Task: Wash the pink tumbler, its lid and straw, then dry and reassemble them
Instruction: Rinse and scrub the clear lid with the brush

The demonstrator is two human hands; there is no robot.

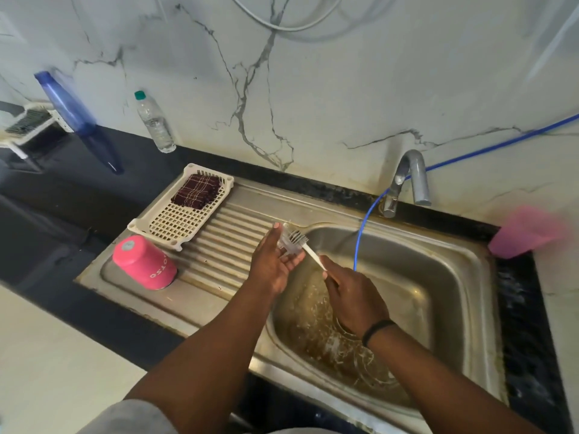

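Observation:
The pink tumbler (144, 263) stands upside down on the steel drainboard (219, 249), left of my hands. My left hand (275, 261) holds the clear lid (287, 245) between thumb and fingers, over the sink's left rim. My right hand (354, 297) grips the white handle of a small brush (308, 250). The brush's bristles sit against the lid. Brownish water with foam lies in the sink basin (438, 277) under my right hand. I cannot make out the straw.
A white slotted tray (175, 223) with a folded brown checked cloth (195, 191) sits behind the tumbler. The tap (410, 180) and a blue hose (363, 227) stand at the sink's back. A pink cup (526, 231) is at the right; two bottles stand at the back left.

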